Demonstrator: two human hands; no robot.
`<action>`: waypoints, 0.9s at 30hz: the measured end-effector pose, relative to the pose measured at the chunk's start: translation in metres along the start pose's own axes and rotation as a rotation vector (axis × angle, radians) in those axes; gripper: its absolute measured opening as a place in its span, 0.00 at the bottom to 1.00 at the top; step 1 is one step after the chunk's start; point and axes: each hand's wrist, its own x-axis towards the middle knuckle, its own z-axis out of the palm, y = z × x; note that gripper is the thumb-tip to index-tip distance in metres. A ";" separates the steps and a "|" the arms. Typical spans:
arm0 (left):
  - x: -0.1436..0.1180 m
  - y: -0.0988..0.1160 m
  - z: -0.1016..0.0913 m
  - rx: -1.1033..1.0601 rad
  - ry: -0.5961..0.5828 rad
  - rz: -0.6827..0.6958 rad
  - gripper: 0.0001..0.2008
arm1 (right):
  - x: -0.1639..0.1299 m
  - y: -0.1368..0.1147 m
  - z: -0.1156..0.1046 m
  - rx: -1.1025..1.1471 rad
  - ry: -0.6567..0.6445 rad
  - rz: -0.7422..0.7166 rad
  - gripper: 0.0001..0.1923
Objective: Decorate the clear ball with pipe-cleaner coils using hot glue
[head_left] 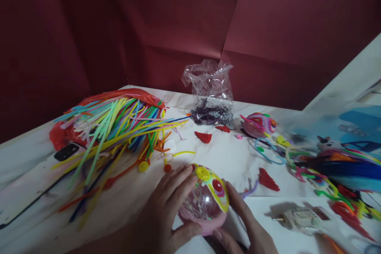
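While dark red walls backed the marble tabletop, the left hand and right hand cupped the glitter ball at its near edge.

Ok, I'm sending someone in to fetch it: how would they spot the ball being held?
On the white marbled table, look at the near edge, right of the heap of coloured pipe cleaners. There the left hand and right hand cup a clear glitter-filled ball with a yellow pipe-cleaner face. The other decorated ball lies unheld, farther back.

No legible text, label, brand, number or sign anywhere; dark marks on the blue printed sheet at right too blurred to read
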 end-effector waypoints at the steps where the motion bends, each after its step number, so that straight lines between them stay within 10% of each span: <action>1: 0.000 0.001 -0.001 0.005 -0.010 0.004 0.28 | 0.000 0.000 0.000 0.000 0.011 -0.008 0.29; 27: -0.003 0.005 0.000 -0.066 0.007 -0.047 0.32 | -0.002 0.004 -0.003 0.000 0.005 0.030 0.28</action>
